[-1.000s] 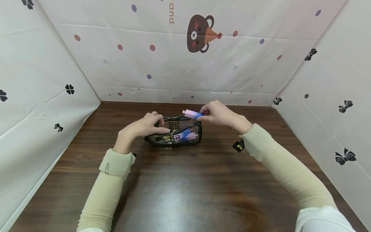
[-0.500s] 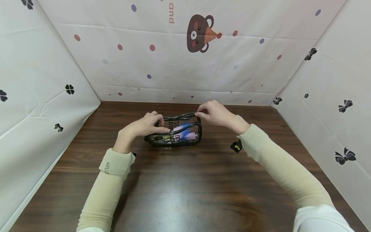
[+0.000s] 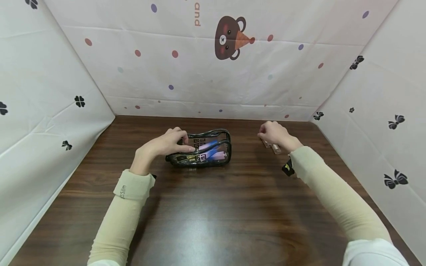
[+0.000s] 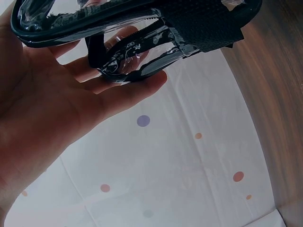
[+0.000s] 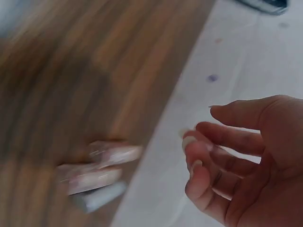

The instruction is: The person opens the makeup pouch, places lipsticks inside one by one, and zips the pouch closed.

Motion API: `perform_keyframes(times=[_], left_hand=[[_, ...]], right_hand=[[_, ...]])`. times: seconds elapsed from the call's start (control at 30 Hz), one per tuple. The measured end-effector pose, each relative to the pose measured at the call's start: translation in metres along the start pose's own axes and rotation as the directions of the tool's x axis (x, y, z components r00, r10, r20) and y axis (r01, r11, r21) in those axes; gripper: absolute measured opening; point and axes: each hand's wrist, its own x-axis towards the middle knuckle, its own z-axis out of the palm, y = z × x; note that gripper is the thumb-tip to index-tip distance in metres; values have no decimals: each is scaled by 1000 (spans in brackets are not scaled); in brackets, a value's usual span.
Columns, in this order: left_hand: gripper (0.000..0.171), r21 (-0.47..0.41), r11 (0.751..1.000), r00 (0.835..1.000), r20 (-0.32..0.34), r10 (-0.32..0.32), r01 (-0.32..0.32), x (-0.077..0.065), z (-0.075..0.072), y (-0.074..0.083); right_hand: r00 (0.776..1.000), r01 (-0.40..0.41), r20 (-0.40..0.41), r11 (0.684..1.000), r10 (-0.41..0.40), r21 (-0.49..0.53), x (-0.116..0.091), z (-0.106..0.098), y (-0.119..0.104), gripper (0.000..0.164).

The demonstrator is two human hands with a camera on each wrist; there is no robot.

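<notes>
My left hand (image 3: 166,144) grips the open top edge of a clear zip pouch with black trim (image 3: 199,165) on the table. In the left wrist view, its fingers lie behind the pouch's black end (image 4: 203,23). Through the clear wall show blue-and-pink tubes (image 3: 213,152) and a yellowish item at the left end. My right hand (image 3: 274,133), with fingers loosely bent and nothing between them, hovers over several small clear-and-pinkish tubes (image 3: 276,149). In the right wrist view these tubes (image 5: 94,179) lie side by side, blurred, apart from the fingertips.
The dark wood table (image 3: 213,214) meets a white printed backdrop (image 3: 186,74) just behind the pouch and the small tubes. White cloth walls rise at left (image 3: 43,147) and right (image 3: 372,122).
My right hand has lowered a blue-and-pink tube into the pouch, let it go, then moved right to the small tubes. The left hand has stayed on the pouch edge.
</notes>
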Motion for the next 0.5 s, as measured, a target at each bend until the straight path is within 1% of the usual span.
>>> perform_keyframes(times=[0.13, 0.23, 0.27, 0.37, 0.5], left_hand=[[33, -3, 1000, 1000, -3, -1, 1, -1, 0, 1], [33, -1, 1000, 1000, -3, -6, 6, -1, 0, 3], [33, 0, 1000, 1000, -3, -6, 6, -1, 0, 3], [32, 2, 1000, 1000, -4, -7, 7, -1, 0, 3], [32, 2, 1000, 1000, -5, -6, 6, 0, 1, 2]], right_hand=[[993, -107, 42, 994, 108, -33, 0, 14, 22, 31], [985, -153, 66, 986, 158, -68, 3, 26, 37, 35], [982, -169, 70, 983, 174, -74, 3, 30, 41, 34], [975, -203, 69, 975, 209, -95, 6, 41, 49, 31], [968, -236, 63, 966, 243, -102, 9, 51, 49, 32]])
